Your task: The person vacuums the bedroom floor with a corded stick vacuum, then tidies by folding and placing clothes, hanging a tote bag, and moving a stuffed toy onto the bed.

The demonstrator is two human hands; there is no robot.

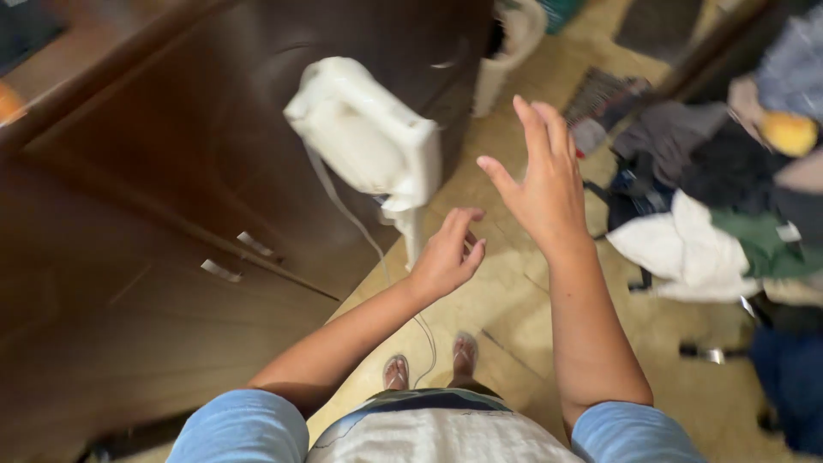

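White plastic appliance (367,137) with trailing cord (377,253), blurred, beside dark cabinet (171,257) above tiled floor (514,300); left hand (447,255) loosely curled, empty; right hand (542,184) open, fingers spread, touching nothing.

Two hands: left hand (446,257), right hand (542,184); one white appliance (364,133), blurred; two cabinet handles (238,257); one clothes pile (729,189).
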